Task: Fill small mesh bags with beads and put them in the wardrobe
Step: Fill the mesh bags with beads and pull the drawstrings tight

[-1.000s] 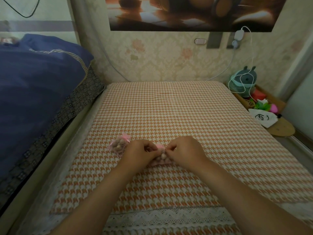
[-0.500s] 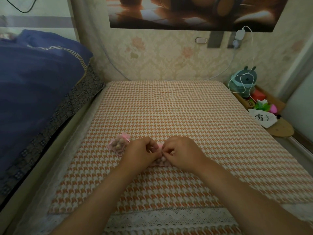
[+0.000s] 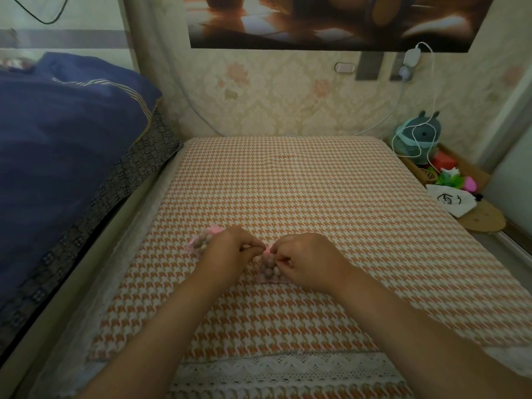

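As hands (image 3: pixel 230 251) (image 3: pixel 305 260) pinch, bag (image 3: pixel 272 280) holds beads (image 3: pixel 267 266).

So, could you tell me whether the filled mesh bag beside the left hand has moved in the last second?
No. The filled mesh bag lies at the same spot near the left edge of the houndstooth cloth.

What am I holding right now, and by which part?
The pink mesh bag of beads: the left hand and right hand each pinch its far end, one from either side.
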Motion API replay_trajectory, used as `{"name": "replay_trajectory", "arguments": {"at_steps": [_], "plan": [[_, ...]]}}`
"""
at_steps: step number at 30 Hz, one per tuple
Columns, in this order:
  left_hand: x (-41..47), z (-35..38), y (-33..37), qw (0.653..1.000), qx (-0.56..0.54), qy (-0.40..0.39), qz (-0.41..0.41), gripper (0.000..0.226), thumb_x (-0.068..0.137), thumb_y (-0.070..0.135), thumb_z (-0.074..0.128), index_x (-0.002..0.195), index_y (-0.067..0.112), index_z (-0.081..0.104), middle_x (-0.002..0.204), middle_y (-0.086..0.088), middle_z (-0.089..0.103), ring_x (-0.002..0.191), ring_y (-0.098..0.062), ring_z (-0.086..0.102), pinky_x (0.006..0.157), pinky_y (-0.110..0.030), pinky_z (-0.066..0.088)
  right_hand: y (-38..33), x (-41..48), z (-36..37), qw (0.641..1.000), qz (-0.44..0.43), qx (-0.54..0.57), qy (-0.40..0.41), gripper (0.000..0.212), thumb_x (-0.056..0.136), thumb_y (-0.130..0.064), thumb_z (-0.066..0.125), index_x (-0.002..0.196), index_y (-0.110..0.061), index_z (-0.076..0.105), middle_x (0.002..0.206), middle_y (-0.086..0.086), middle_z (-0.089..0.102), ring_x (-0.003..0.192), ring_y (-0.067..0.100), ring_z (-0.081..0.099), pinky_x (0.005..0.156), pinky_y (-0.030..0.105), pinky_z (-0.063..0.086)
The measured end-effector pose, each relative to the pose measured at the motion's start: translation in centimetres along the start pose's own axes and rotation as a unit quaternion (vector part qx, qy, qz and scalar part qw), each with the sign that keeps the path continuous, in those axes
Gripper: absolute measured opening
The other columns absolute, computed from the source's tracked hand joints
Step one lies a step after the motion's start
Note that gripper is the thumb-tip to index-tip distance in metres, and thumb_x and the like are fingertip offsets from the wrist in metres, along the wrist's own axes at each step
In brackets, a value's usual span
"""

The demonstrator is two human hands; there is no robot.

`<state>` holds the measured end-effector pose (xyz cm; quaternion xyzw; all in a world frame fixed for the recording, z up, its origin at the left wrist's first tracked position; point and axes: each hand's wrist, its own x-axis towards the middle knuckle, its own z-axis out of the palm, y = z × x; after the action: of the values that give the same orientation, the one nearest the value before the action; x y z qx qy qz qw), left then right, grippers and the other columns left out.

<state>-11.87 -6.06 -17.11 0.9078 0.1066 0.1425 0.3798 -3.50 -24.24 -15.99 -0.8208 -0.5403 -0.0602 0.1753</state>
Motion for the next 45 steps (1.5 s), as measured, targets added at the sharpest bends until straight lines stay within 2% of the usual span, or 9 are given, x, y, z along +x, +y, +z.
{"name": "replay_trajectory", "arguments": {"at_steps": [6, 10, 16, 22, 32, 35, 38, 42, 45], "plan": [[-0.6, 2.4, 0.7, 0.988, -0.141, 0.053, 0.021, 0.038, 0.089, 0.009, 0.070, 0.080, 0.047, 0.071, 0.083, 0.028, 0.072, 0.082, 0.007, 0.067, 0.074, -0.007, 0.048, 0.0, -0.2, 0.2, 0.999, 0.041, 0.014, 0.016, 0.017, 0.091, -0.028, 0.060, 0.089, -0.022, 0.076, 0.087, -0.008, 0.071, 0.079, 0.012, 0.065, 0.069, 0.034, 0.054], [-0.6, 4.2, 0.7, 0.967, -0.223, 0.112, -0.050, 0.022, 0.086, 0.012, 0.075, 0.085, 0.033, 0.068, 0.074, 0.015, 0.074, 0.069, 0.002, 0.069, 0.062, -0.010, 0.050, 0.2, -0.5, 0.8, 0.991, 0.108, 0.073, 0.033, 0.013, 0.091, -0.031, 0.067, 0.091, -0.028, 0.079, 0.089, -0.012, 0.075, 0.082, 0.007, 0.066, 0.076, 0.032, 0.055], [-0.7, 4.7, 0.6, 0.961, -0.234, 0.127, -0.080, 0.010, 0.084, 0.019, 0.078, 0.084, 0.021, 0.068, 0.075, 0.013, 0.074, 0.068, -0.001, 0.070, 0.058, -0.010, 0.050, 0.1, -0.8, 2.2, 0.926, 0.249, 0.263, 0.107, 0.006, 0.083, -0.027, 0.081, 0.083, -0.033, 0.082, 0.074, -0.022, 0.074, 0.075, -0.009, 0.068, 0.070, 0.008, 0.051], [-0.5, 3.6, 0.4, 0.969, -0.231, 0.066, -0.053, 0.013, 0.081, 0.013, 0.081, 0.080, 0.025, 0.075, 0.079, 0.014, 0.076, 0.075, 0.000, 0.071, 0.066, -0.010, 0.052, 0.1, -0.6, 2.4, 0.892, 0.291, 0.321, 0.128, 0.005, 0.085, -0.020, 0.080, 0.086, -0.025, 0.083, 0.080, -0.014, 0.076, 0.077, -0.005, 0.069, 0.075, 0.014, 0.054], [-0.1, 3.3, 0.6, 0.974, -0.197, 0.079, -0.081, 0.018, 0.076, 0.014, 0.084, 0.074, 0.027, 0.072, 0.069, 0.010, 0.075, 0.065, -0.001, 0.070, 0.062, -0.012, 0.054, 0.9, -0.6, 2.3, 0.892, 0.268, 0.348, 0.102, 0.010, 0.088, -0.019, 0.077, 0.093, -0.026, 0.083, 0.083, -0.019, 0.076, 0.084, -0.006, 0.070, 0.080, 0.014, 0.053], [0.0, 3.7, 0.6, 0.970, -0.201, 0.087, -0.102, 0.017, 0.080, 0.016, 0.082, 0.076, 0.027, 0.070, 0.064, 0.014, 0.072, 0.058, 0.004, 0.066, 0.052, -0.008, 0.049, 1.4, -1.0, 1.6, 0.935, 0.218, 0.268, 0.087, 0.011, 0.090, -0.026, 0.076, 0.096, -0.032, 0.082, 0.091, -0.018, 0.076, 0.088, -0.005, 0.067, 0.080, 0.013, 0.051], [0.1, 3.9, 0.4, 0.955, -0.254, 0.072, -0.137, 0.011, 0.083, 0.016, 0.079, 0.083, 0.021, 0.070, 0.067, 0.009, 0.074, 0.056, 0.001, 0.067, 0.048, -0.012, 0.050, 1.4, -1.4, 1.1, 0.986, 0.092, 0.118, 0.079, 0.012, 0.090, -0.028, 0.074, 0.097, -0.035, 0.081, 0.097, -0.017, 0.070, 0.086, 0.001, 0.063, 0.074, 0.019, 0.050], [0.0, 3.9, 0.4, 0.955, -0.271, 0.052, -0.112, 0.010, 0.086, 0.014, 0.076, 0.091, 0.017, 0.069, 0.075, 0.005, 0.076, 0.063, -0.004, 0.071, 0.051, -0.014, 0.052, 1.2, -0.8, 0.9, 0.991, 0.049, 0.088, 0.085, 0.009, 0.088, -0.025, 0.077, 0.094, -0.030, 0.082, 0.119, -0.018, 0.067, 0.088, -0.003, 0.063, 0.076, 0.013, 0.046], [0.0, 3.8, 0.2, 0.960, -0.262, 0.034, -0.098, 0.010, 0.087, 0.014, 0.075, 0.095, 0.015, 0.068, 0.077, 0.002, 0.077, 0.067, -0.008, 0.072, 0.055, -0.017, 0.053, 1.5, -0.2, 0.4, 0.983, 0.061, 0.163, 0.062, 0.010, 0.084, -0.018, 0.081, 0.091, -0.026, 0.083, 0.106, -0.019, 0.070, 0.089, -0.007, 0.063, 0.078, 0.007, 0.044]]}}
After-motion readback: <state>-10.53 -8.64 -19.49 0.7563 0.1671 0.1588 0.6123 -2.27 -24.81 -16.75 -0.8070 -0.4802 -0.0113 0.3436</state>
